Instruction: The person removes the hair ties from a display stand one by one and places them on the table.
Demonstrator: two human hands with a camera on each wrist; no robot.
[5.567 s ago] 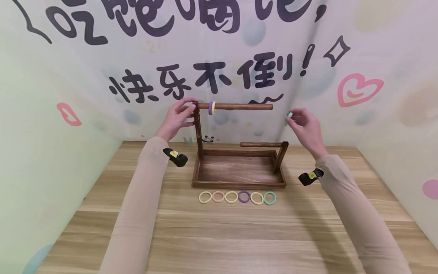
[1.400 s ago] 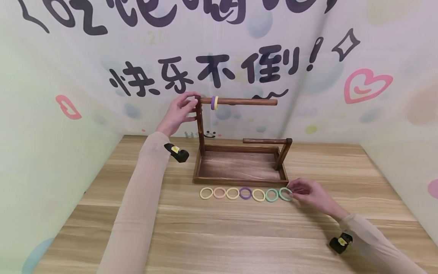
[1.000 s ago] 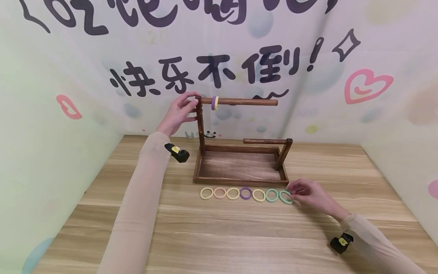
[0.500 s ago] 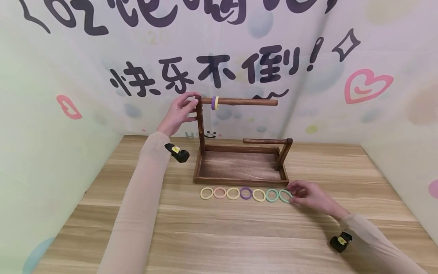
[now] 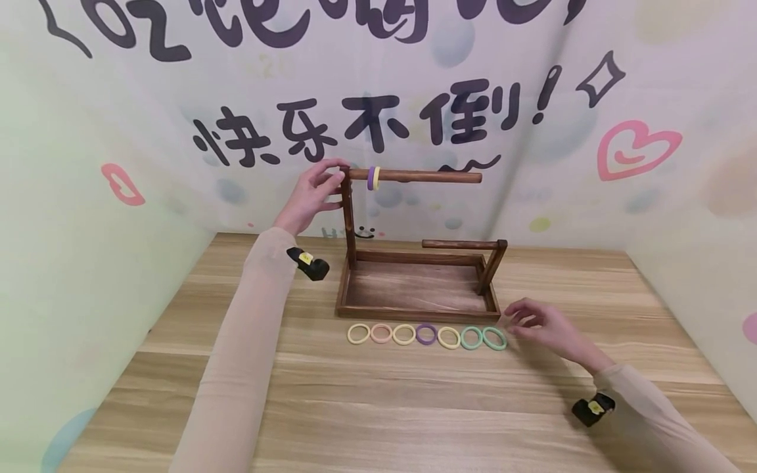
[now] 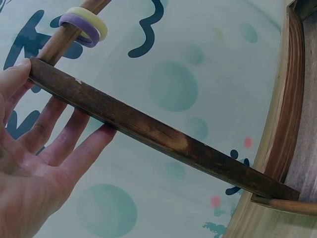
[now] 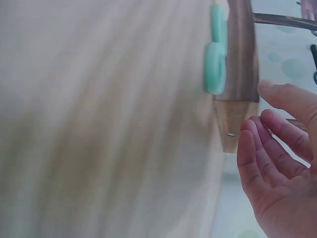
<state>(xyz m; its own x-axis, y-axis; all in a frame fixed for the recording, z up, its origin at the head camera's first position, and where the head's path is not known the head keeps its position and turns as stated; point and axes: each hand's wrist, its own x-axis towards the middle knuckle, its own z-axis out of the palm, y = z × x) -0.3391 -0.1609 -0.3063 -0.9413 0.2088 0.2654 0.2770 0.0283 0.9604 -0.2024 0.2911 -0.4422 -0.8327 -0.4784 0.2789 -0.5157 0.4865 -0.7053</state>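
My left hand (image 5: 310,196) holds the top of the tall left post of a dark wooden rack (image 5: 349,217), thumb on one side and fingers on the other in the left wrist view. A purple ring (image 6: 79,29) and a pale yellow ring (image 6: 101,25), both like hair ties, hang side by side on the upper bar (image 5: 432,176). Below the tray's front edge lies a row of similar rings. At its right end is a green ring (image 5: 494,338). My right hand (image 5: 547,328) hovers just right of it, fingers loosely bent and holding nothing.
Left of that ring lie another green ring (image 5: 471,337), a purple ring (image 5: 426,334), a pink ring (image 5: 381,333) and several yellow ones. A shorter bar (image 5: 458,244) points left from the tray's right post. A printed cloth (image 5: 378,79) hangs behind the table.
My right hand came down from beside the upper bar with a green ring and laid it at the row's right end. It has since let go and lifted slightly. The left hand stays.
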